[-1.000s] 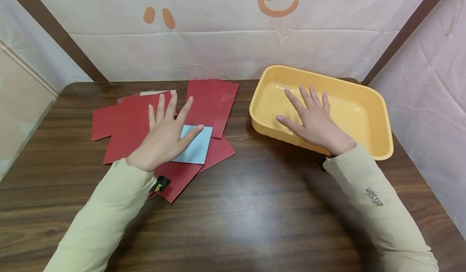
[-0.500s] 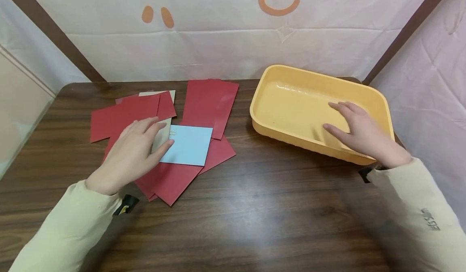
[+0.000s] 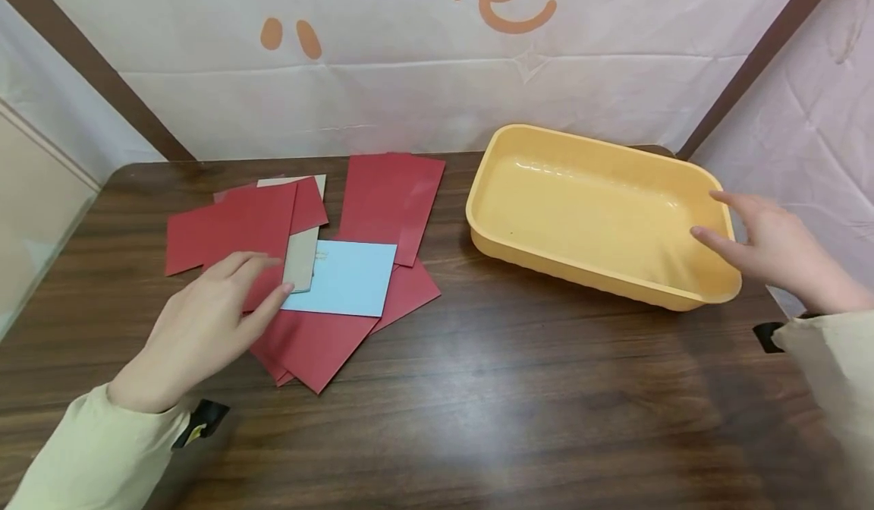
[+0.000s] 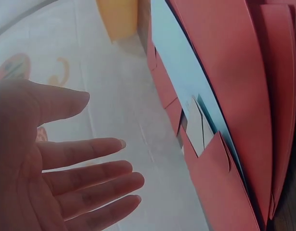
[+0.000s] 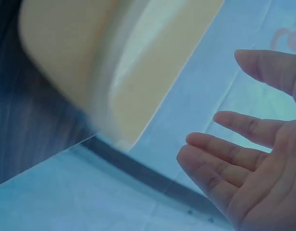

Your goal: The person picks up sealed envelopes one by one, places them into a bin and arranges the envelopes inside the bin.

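In my head view, flat, stiff-looking red cards [image 3: 382, 199] overlap from the left to the centre of the frame; I make out at least six, though the stacking hides the exact count. Among them lies one smooth, rectangular pale blue card [image 3: 351, 278], and a beige piece [image 3: 300, 263] laps its left edge. Another beige corner shows farther up, and I can't tell whether it belongs to the same sheet.

My left hand [image 3: 201, 324], lower left, has its fingers loosely extended and the thumb held away from them; the blue card is just beyond its fingertips, to the right, and my left wrist view shows a gap to the cards.

One yellow tray [image 3: 580, 206], glossy and round-cornered, sits at right of centre. My right hand [image 3: 785, 244], at the right edge, has its thumb and fingers spread, just beside the tray's right end and apart from it. Everything stands on a dark wood-grain table [image 3: 464, 419] before creased white cloth [image 3: 410, 92].
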Demonstrator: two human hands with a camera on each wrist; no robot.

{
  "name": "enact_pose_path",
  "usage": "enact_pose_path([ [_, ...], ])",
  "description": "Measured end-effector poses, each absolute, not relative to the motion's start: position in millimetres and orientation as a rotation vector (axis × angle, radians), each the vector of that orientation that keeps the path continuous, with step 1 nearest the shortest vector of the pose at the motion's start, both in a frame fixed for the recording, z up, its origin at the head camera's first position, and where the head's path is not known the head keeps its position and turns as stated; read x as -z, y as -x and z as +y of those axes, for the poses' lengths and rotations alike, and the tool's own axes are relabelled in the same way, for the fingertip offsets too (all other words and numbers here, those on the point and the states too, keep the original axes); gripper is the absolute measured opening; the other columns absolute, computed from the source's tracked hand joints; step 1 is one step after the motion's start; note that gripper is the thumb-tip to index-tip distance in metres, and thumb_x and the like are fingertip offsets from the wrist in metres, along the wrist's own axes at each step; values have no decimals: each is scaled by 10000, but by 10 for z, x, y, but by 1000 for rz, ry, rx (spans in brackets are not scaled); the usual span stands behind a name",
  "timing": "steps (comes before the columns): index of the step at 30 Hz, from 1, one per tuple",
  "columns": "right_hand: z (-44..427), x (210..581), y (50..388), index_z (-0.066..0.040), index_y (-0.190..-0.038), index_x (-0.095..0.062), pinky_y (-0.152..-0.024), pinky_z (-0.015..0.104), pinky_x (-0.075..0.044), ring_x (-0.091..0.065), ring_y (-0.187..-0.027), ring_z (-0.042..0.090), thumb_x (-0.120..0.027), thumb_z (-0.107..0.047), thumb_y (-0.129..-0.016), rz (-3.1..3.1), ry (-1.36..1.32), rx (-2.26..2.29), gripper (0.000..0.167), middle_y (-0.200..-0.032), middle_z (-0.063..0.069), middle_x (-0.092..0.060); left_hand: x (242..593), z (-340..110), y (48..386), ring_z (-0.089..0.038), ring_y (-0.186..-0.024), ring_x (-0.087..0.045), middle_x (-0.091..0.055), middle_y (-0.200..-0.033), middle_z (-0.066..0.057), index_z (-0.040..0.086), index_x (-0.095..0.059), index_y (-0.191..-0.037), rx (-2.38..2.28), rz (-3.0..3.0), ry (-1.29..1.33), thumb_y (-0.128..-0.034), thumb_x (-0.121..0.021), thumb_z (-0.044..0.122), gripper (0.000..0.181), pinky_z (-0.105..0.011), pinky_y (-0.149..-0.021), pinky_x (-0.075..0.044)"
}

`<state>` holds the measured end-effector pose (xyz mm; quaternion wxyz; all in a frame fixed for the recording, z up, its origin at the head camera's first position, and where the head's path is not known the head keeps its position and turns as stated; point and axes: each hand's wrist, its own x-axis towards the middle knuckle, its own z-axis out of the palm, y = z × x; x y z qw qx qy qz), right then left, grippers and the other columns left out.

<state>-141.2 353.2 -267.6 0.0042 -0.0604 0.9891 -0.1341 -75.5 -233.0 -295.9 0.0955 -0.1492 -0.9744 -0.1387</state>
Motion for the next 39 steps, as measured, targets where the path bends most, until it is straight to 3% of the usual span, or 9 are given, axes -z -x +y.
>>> enact_pose_path([
  [4,3682,2692,1454,127,-1429,-278,-783,670,-387,-471,-1004,596,-515,-398,-965,3086,113,359,740,-1314,450,-359,2965,-2371,703,-338,-1028,-577,-571,-1209,-168,45,-592,-1190,410,-2895,427,-882,-659,235,368,-512,-597,-505],
  [15,3913,2749,1580,166,-1425,-210,-798,651,-436,-460,-1087,611,-470,-438,-975,3002,-34,292,797,-1286,479,-359,3005,-2453,671,-369,-995,-582,-563,-1205,-206,30,-574,-1226,417,-2942,401,-870,-686,244,430,-459,-532,-496],
  [18,3951,2767,1615,148,-1448,-153,-769,613,-472,-554,-1020,553,-472,-452,-968,2956,-47,335,832,-1290,473,-362,3018,-2460,667,-376,-1005,-579,-559,-1212,-207,31,-569,-1235,420,-2949,400,-872,-684,243,436,-459,-526,-493],
  [23,3998,2796,1653,144,-1458,-61,-671,504,-543,-695,-720,363,-502,-419,-960,2888,-49,440,871,-1264,481,-373,3039,-2465,661,-380,-1001,-582,-557,-1206,-212,22,-571,-1224,410,-2951,403,-860,-692,222,433,-430,-496,-480],
  [27,4001,2824,1681,152,-1453,-41,-607,427,-566,-696,-729,351,-525,-387,-957,2852,-79,539,878,-1259,473,-396,3059,-2471,641,-366,-978,-595,-572,-1180,-206,18,-581,-1198,401,-2934,414,-841,-707,204,422,-414,-485,-476],
  [39,4035,2830,1795,206,-1421,-75,-613,368,-575,-691,-662,183,-538,-196,-955,2726,-81,673,769,-1228,460,-446,3101,-2442,603,-326,-939,-619,-603,-1132,-169,33,-610,-1144,384,-2866,434,-820,-727,202,384,-450,-519,-494],
])
